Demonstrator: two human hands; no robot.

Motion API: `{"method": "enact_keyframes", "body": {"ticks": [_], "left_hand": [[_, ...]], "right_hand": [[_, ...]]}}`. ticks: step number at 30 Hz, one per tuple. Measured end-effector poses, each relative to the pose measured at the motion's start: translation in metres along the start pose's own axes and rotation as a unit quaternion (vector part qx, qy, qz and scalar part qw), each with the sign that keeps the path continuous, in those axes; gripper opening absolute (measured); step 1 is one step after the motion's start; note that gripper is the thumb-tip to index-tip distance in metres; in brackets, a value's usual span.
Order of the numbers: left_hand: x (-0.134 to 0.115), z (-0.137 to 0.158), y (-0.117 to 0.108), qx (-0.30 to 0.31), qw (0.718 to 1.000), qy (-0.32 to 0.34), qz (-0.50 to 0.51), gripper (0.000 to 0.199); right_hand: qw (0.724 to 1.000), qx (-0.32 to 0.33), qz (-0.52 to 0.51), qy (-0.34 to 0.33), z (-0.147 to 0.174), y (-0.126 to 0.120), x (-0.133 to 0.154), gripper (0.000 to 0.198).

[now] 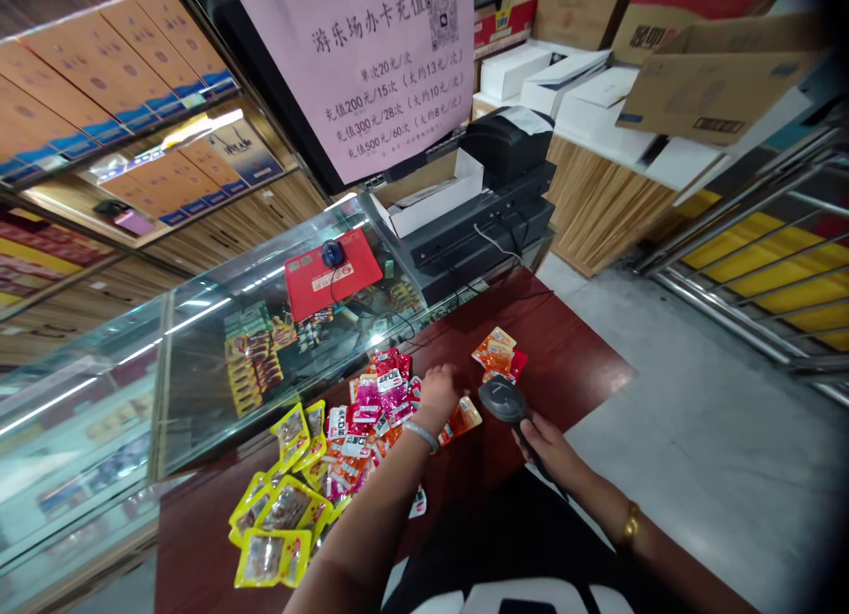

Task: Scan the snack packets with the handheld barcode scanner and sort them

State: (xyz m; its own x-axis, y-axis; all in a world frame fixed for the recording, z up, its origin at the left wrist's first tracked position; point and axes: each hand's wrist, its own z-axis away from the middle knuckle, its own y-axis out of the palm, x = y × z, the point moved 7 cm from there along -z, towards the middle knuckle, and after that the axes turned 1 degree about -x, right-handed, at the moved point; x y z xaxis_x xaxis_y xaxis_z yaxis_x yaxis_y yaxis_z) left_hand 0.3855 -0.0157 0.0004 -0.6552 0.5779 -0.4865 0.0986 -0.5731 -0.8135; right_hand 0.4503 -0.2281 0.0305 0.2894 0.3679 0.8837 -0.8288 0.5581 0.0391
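Note:
My right hand (pixel 540 441) is wrapped around the handle of a dark grey barcode scanner (pixel 502 400), its head over the dark red tabletop. My left hand (pixel 440 393) is over the right side of a heap of pink, red and orange snack packets (pixel 388 379). Its fingers are curled, and whatever may be inside them is hidden. An orange packet (pixel 464 418) lies just below that hand. Beyond the scanner sits a small group of orange and red packets (pixel 497 353). Yellow snack packets with clear windows (pixel 285 503) are piled left of the heap.
A glass display counter (pixel 199 331) borders the table (pixel 192 552), with a red mat (pixel 362 269) and a mouse (pixel 332 253) on top. Behind it stand a monitor covered by a pink sign (pixel 371 74) and a black cash drawer (pixel 464 242). Metal railing (pixel 730 278) is at right.

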Motion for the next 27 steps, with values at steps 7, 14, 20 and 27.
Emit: {"method": "enact_keyframes", "body": {"ticks": [7,14,20,27], "left_hand": [[0.024,0.057,0.029,0.058,0.977,0.034,-0.203,0.045],[0.024,0.034,0.02,0.059,0.993,-0.057,-0.081,0.045],[0.023,0.017,0.013,0.045,0.995,-0.092,-0.021,0.05],[-0.013,0.0,0.021,0.019,0.973,-0.103,0.205,0.046]], "right_hand": [[0.999,-0.002,0.038,0.017,0.008,-0.005,-0.007,0.056],[0.999,0.003,0.044,-0.003,0.008,-0.005,-0.008,0.052],[0.999,0.007,0.026,-0.024,0.002,-0.006,0.001,0.048],[1.0,-0.008,0.021,-0.01,0.004,-0.009,-0.009,0.049]]}}
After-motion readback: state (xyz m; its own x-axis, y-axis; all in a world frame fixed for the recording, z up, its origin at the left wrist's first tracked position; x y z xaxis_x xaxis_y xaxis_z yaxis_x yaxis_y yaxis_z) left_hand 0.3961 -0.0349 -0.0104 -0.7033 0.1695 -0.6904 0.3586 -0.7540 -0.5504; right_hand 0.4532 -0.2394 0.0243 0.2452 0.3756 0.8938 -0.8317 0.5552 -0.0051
